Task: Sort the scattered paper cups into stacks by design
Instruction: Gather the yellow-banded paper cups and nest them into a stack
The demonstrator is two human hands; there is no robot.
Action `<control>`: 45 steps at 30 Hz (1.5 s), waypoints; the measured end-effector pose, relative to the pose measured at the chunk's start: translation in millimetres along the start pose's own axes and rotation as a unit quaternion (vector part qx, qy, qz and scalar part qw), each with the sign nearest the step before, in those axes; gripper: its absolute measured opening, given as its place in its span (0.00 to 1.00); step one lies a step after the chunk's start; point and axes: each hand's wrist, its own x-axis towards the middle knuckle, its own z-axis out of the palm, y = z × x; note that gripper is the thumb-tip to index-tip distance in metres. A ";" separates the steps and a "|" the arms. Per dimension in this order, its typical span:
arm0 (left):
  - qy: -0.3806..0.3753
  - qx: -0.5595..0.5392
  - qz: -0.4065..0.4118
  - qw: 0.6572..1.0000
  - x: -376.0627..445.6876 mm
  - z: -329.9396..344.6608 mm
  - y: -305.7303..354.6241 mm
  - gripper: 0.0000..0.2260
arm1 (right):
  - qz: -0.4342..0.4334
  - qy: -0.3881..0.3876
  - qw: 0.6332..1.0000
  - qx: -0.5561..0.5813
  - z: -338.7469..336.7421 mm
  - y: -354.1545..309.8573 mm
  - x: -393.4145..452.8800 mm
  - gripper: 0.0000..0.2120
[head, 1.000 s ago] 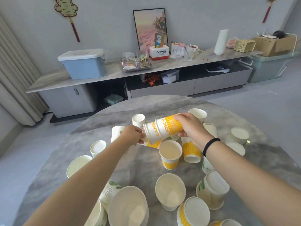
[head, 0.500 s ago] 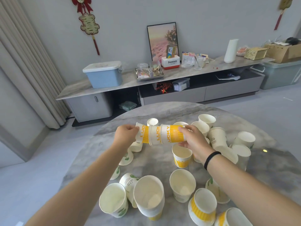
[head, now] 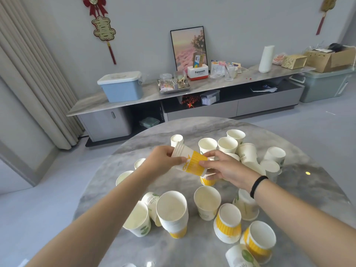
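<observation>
We see both hands mid-frame; the left hand (head: 160, 162) and right hand (head: 226, 168) grasp one yellow cup stack (head: 189, 160). Loose cups (head: 207, 202) crowd the table (head: 169, 249) below.

We see a room with a pale grey wall (head: 240, 20) and a light grey floor (head: 28, 218). On the left hangs a long beige curtain (head: 36, 78). A red and gold ornament (head: 103, 27) hangs on the wall, and another one (head: 325, 8) at the upper right. Along the wall stands a low cabinet (head: 192, 105) with a marble top. On it we see a blue storage box (head: 121, 87) with a white lid, a metal tray (head: 173, 84) with jars, a framed picture (head: 189, 47) leaning against the wall, a white cylinder (head: 266, 55) and a cardboard box (head: 331, 57). A pale green bin (head: 325, 85) stands on the floor at the right. The round desk (head: 317, 180) in front has a grey marble surface. The light is soft and even.
</observation>
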 end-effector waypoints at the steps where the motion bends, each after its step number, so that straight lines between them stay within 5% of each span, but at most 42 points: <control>1: 0.012 0.045 0.018 0.999 -12.6 -2.6 4.3 0.11 | -0.004 -0.016 0.999 -0.034 1.9 -1.2 -10.4 0.18; 9: 0.080 0.364 0.084 0.924 -108.8 -25.9 32.2 0.13 | -0.099 -0.068 0.986 -0.118 44.6 -13.4 -58.2 0.09; 20: -0.054 0.365 0.024 0.929 -125.5 21.8 -22.0 0.14 | -0.027 -0.026 0.986 -0.165 69.2 24.1 -82.2 0.16; 25: -0.037 0.341 0.030 0.939 -126.5 27.1 -28.0 0.15 | -0.043 0.016 0.979 -0.200 59.4 30.8 -87.5 0.17; 27: 0.009 0.340 0.058 0.939 -127.0 27.1 -23.2 0.17 | -0.078 0.085 0.957 -0.265 44.0 32.1 -88.0 0.16; 29: 0.056 0.344 0.092 0.933 -127.6 32.0 -15.4 0.17 | -0.092 0.131 0.896 -0.414 27.1 35.8 -88.1 0.16; 32: 0.077 0.310 0.128 0.939 -128.2 45.8 -2.1 0.15 | -0.013 0.085 0.798 -0.597 16.0 43.4 -91.5 0.19; 35: 0.064 0.269 0.137 0.951 -127.5 62.8 7.7 0.14 | 0.002 0.027 0.775 -0.632 13.4 57.3 -91.5 0.27; 41: 0.026 0.171 0.117 0.978 -121.8 89.9 8.4 0.12 | -0.077 0.110 0.866 -0.481 -7.3 47.4 -104.9 0.28; 45: -0.022 0.131 0.087 0.987 -115.8 104.1 9.5 0.13 | -0.153 0.161 0.876 -0.428 -29.0 26.5 -129.3 0.30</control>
